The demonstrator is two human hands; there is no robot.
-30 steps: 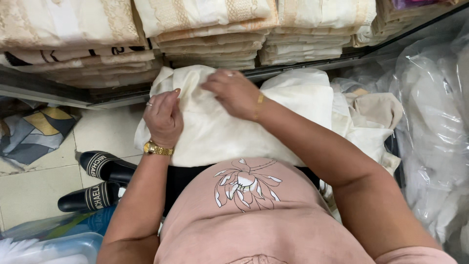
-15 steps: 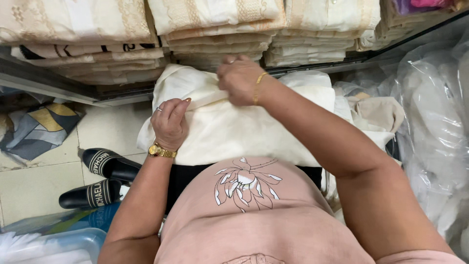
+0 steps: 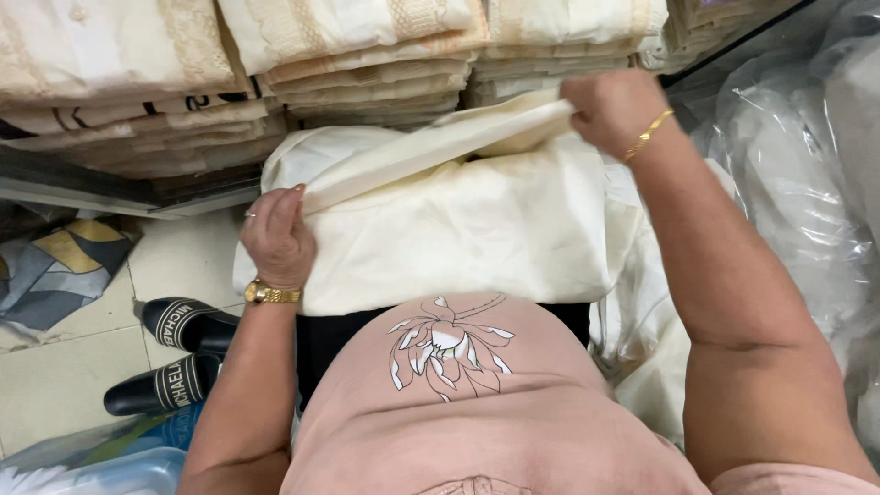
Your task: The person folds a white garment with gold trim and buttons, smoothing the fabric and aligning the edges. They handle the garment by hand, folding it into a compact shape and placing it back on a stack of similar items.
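A cream cloth point(image 3: 458, 229) lies spread across my lap in front of my pink top. My left hand point(image 3: 275, 236), with a gold watch on the wrist, grips the left end of a folded strip of that cloth. My right hand point(image 3: 610, 110), wearing a gold bracelet, pinches the other end of the strip and holds it raised toward the shelf. The strip stretches taut between the two hands.
Stacks of folded cream and beige textiles point(image 3: 367, 55) fill a shelf just beyond the cloth. Clear plastic bags point(image 3: 807, 183) with white goods stand on the right. Black slippers point(image 3: 174, 353) and a patterned fabric point(image 3: 55, 270) lie on the tiled floor at left.
My right hand has lifted the cloth's edge up and to the right, pulling a folded strip taut. My left hand has stayed on the left end.
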